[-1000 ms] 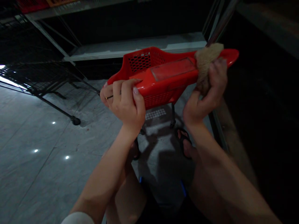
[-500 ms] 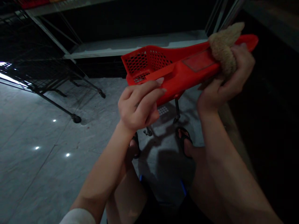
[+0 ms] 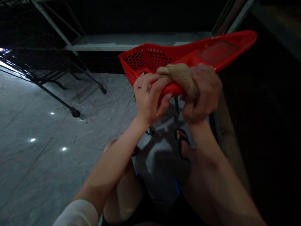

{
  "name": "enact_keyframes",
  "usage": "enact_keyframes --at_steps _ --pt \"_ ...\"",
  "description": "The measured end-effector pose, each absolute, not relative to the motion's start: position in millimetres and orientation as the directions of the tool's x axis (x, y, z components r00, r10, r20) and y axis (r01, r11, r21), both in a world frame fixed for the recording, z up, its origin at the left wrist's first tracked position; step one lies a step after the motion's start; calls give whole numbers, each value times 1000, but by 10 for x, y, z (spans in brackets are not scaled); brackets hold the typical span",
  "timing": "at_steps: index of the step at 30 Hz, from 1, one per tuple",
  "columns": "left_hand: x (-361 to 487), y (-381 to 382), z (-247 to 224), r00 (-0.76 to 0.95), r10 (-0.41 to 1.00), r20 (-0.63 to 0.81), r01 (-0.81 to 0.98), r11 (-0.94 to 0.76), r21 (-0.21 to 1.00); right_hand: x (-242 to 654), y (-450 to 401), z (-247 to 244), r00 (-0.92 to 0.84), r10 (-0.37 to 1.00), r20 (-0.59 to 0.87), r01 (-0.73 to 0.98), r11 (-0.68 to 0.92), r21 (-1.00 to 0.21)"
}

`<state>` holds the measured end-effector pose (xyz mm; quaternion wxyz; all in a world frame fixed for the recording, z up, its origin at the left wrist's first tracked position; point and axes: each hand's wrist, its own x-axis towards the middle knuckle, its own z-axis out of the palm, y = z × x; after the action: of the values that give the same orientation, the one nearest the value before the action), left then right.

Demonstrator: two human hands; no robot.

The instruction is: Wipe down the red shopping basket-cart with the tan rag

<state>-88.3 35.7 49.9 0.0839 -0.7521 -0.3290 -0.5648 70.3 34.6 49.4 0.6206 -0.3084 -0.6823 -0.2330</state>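
A left hand (image 3: 148, 102) clasps a basket (image 3: 245, 37) — the right hand (image 3: 208, 91), clutching a cloth (image 3: 181, 75), has moved closer.

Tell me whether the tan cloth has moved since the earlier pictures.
Yes. Judged against the pale shelf, the tan cloth in the right hand has moved left and lower in view, away from the shelf's right end.

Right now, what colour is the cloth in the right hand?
Tan or beige; the cloth shows best in the current head view.
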Motion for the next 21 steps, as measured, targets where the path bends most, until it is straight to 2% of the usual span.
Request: enact_keyframes --at_steps 2,6,11,15,20,21 --pt "-877 343 554 246 431 868 581 -783 224 914 446 513 7 109 994 722 688 -80" --pt "-782 325 605 345 473 811 616 -766 185 1069 475 545 161 239 958 706 650 -281" --pt "-684 311 559 333 513 791 656 -729 197 813 212 585 115 319 941 631 708 -318" --pt "-724 289 562 310 461 831 660 -734 161 606 10 748 14 428 904 606 715 -348" --pt "-781 200 666 240 391 888 646 -747 154 397 -217 1019 13 571 821 363 762 -535" --pt "-798 181 688 247 378 892 624 -766 152 377 -253 1058 -10 596 803 393 741 -545"
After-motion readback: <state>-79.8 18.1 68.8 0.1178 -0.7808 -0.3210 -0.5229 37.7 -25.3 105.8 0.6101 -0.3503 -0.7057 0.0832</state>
